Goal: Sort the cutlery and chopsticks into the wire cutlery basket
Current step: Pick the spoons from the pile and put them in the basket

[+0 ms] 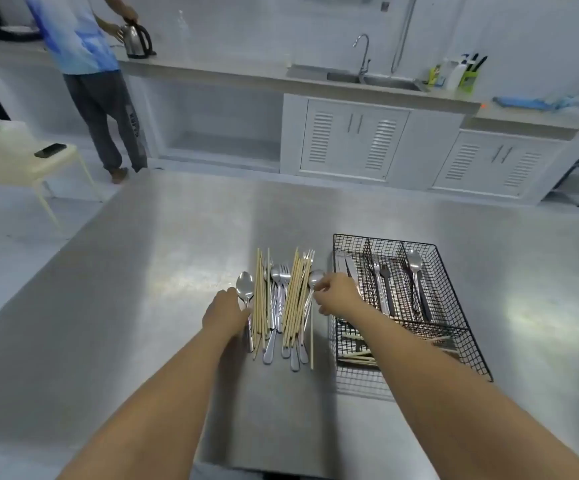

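A pile of steel spoons, forks and pale wooden chopsticks [293, 299] lies on the steel table. My left hand [224, 311] rests at the pile's left edge, fingers touching the handle of a spoon [245, 289]. My right hand [336, 294] is at the pile's right edge, fingertips pinching the neck of another spoon [315, 277]. To the right stands the black wire cutlery basket [454, 306]. Its long compartments hold a knife, forks [381, 282] and a spoon [415, 268]. Chopsticks [357, 356] lie in its near cross compartment.
The steel table [142, 306] spreads wide to the left and beyond the pile. A person [87, 81] stands at the far counter holding a kettle. A pale chair with a phone on it [51, 150] stands left. A sink and cabinets line the back wall.
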